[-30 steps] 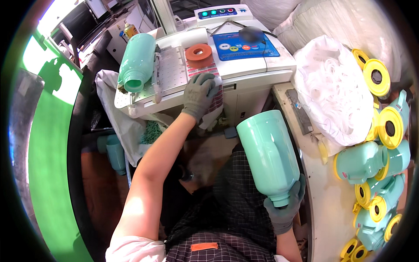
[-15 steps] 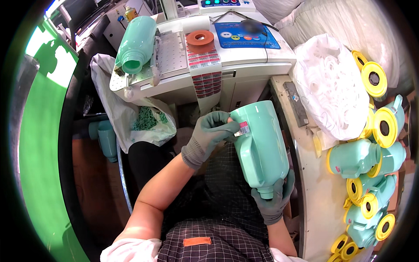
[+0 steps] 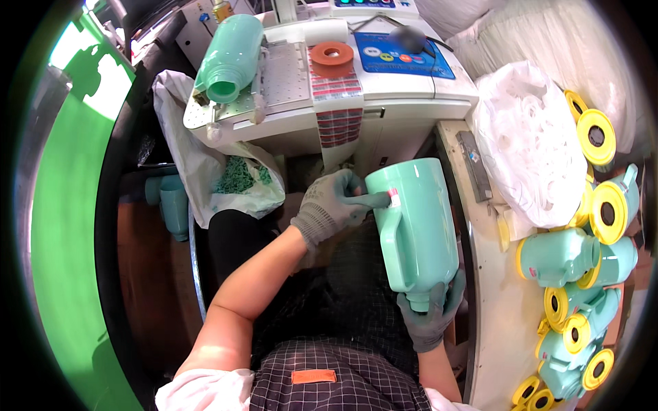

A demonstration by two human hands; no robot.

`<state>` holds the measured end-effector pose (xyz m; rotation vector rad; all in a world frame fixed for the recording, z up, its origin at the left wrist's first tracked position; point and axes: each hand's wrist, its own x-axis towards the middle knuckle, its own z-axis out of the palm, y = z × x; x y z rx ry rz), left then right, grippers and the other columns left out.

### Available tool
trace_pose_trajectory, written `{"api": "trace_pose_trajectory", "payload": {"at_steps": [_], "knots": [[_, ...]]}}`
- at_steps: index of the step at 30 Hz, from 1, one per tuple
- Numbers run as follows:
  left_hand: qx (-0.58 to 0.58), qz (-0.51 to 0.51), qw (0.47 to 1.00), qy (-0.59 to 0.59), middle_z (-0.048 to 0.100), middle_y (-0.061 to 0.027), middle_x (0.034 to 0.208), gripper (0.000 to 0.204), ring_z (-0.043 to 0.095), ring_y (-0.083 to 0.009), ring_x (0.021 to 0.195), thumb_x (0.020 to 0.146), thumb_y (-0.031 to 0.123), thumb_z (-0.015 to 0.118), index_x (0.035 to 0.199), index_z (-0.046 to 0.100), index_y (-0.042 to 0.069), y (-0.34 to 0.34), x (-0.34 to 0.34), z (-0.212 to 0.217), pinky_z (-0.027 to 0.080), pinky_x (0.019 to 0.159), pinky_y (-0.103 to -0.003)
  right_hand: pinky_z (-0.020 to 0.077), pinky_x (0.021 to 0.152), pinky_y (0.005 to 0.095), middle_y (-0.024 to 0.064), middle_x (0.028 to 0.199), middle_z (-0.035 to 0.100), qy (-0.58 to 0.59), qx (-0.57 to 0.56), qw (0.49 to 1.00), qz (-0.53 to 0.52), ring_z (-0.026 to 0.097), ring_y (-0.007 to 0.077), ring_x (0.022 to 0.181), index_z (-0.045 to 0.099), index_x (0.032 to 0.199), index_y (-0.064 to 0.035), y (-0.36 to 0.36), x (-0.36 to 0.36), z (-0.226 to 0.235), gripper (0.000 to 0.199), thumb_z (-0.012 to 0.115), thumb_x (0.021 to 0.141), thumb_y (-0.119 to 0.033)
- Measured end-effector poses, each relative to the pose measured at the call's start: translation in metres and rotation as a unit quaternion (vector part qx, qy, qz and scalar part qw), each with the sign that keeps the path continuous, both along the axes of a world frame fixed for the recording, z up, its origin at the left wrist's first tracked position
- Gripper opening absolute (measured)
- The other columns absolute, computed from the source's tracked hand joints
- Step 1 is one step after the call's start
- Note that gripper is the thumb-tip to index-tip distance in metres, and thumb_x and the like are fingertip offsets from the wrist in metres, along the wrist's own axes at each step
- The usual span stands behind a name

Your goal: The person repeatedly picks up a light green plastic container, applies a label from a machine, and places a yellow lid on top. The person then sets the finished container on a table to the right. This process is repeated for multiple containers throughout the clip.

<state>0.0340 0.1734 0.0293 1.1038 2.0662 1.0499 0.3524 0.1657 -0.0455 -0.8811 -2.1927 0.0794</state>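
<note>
A mint-green plastic jug body (image 3: 419, 219) with a side handle is tilted upside down in front of me, its narrow neck lowest. My right hand (image 3: 432, 312), in a grey glove, is closed around the neck from below. At the jug's upper left side, just above the handle, a small red-and-white sticker (image 3: 394, 198) lies on the surface. My left hand (image 3: 337, 202), also gloved, presses one outstretched digit against this sticker. Its other fingers are curled, with nothing visible in them.
A white machine bench (image 3: 384, 89) ahead carries a green jug body (image 3: 232, 58), an orange tape roll (image 3: 332, 58) and a hanging label strip (image 3: 339, 127). On the right, a bag of white rings (image 3: 528, 147) stands near several green jugs with yellow rings (image 3: 558, 257). Green scraps (image 3: 240, 175) fill another bag.
The left hand's pinch at the sticker has given way to one digit pressing it against the jug. The right hand still grips the neck. The view has shifted slightly.
</note>
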Motion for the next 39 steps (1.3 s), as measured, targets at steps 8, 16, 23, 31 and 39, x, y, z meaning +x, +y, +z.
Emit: {"api": "trace_pose_trajectory", "payload": {"at_steps": [8, 16, 23, 31, 39], "knots": [[0.265, 0.147, 0.8, 0.518, 0.063, -0.0206, 0.133, 0.06, 0.061, -0.0414, 0.121, 0.085, 0.021, 0.084, 0.135, 0.054, 0.004, -0.057, -0.161, 0.023, 0.05, 0.102, -0.052, 0.0431, 0.117, 0.0601, 0.0378, 0.16, 0.042, 0.091, -0.04, 0.995, 0.024, 0.048, 0.0535, 0.145, 0.045, 0.158, 0.0052, 0.04, -0.007, 0.038, 0.102, 0.081, 0.088, -0.06], [0.146, -0.029, 0.638, 0.756, 0.054, -0.0087, 0.156, 0.063, 0.053, -0.0411, 0.138, 0.087, 0.016, 0.077, 0.145, 0.053, 0.013, -0.038, -0.287, 0.052, 0.045, 0.114, -0.055, 0.0492, 0.114, 0.0587, 0.0283, 0.159, 0.047, 0.111, 0.087, 0.982, 0.124, 0.052, 0.051, 0.141, 0.055, 0.153, -0.0049, 0.083, -0.153, 0.105, 0.087, 0.09, 0.079, -0.034], [0.406, 0.061, 0.727, 0.55, 0.066, -0.0188, 0.135, 0.086, 0.064, -0.037, 0.109, 0.069, 0.028, 0.095, 0.143, 0.054, 0.013, -0.187, -0.118, 0.104, 0.057, 0.089, -0.045, 0.053, 0.106, 0.0559, 0.0268, 0.154, 0.052, 0.103, 0.166, 0.963, 0.187, 0.061, 0.0486, 0.13, 0.066, 0.143, -0.0083, 0.117, -0.267, 0.158, 0.075, 0.092, 0.074, -0.023], [0.22, 0.11, 0.962, -0.118, 0.064, -0.0134, 0.13, 0.069, 0.063, -0.0318, 0.117, 0.078, 0.027, 0.092, 0.136, 0.062, 0.003, -0.201, -0.039, -0.03, 0.051, 0.105, -0.044, 0.0572, 0.085, 0.0467, 0.0125, 0.158, 0.051, -0.129, 0.269, 0.927, 0.227, 0.069, 0.0291, 0.106, 0.06, 0.151, -0.0326, 0.1, -0.485, 0.146, 0.079, 0.086, 0.076, -0.035], [0.148, 0.098, 0.984, -0.036, 0.064, -0.0082, 0.12, 0.061, 0.064, -0.0192, 0.115, 0.081, 0.018, 0.086, 0.135, 0.06, 0.004, -0.218, -0.054, -0.006, 0.05, 0.108, -0.037, 0.0576, 0.081, 0.0507, 0.0157, 0.161, 0.045, -0.267, 0.287, 0.897, 0.204, 0.071, 0.0298, 0.099, 0.06, 0.148, -0.0281, 0.073, -0.528, 0.133, 0.05, 0.064, 0.098, -0.022]]}}
